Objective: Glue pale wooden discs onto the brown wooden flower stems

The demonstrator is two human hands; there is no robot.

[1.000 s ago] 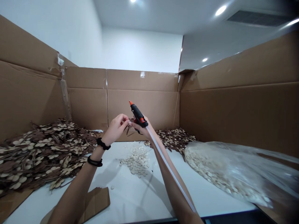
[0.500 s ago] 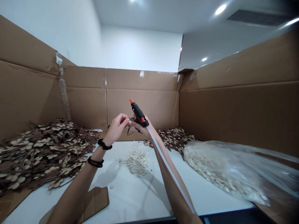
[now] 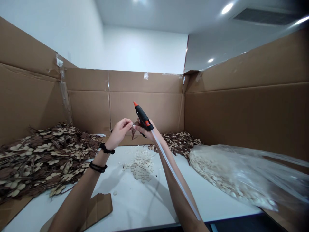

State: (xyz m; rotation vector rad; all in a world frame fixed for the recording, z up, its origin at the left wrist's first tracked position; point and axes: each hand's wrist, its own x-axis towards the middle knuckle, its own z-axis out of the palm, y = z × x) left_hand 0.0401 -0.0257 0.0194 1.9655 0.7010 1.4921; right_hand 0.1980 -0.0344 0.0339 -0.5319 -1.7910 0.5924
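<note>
Above the table, my left hand (image 3: pixel 120 130) pinches a small brown flower-like piece (image 3: pixel 133 135) with a thin tail hanging down. My right hand (image 3: pixel 147 132) is closed around a black hot glue gun (image 3: pixel 142 115), and its thumb and fingertips also touch the brown piece. The gun's orange nozzle points up and away, to the left. A long translucent glue stick (image 3: pixel 170 167) sticks out of its back along my right forearm. Below the hands lies a loose heap of small cream discs (image 3: pixel 140 166). Fingers cover most of the brown piece.
A large pile of brown and cream flower pieces (image 3: pixel 45 158) covers the left side, with a smaller pile (image 3: pixel 180 141) at back right. A clear plastic bag (image 3: pixel 231 174) of discs lies right. Cardboard walls (image 3: pixel 147 106) surround the white table (image 3: pixel 135 209); a cardboard scrap (image 3: pixel 100 207) lies near front left.
Both hands stay almost in place, with the brown piece's hanging tail shifting slightly between them. The camera view has moved very little.
</note>
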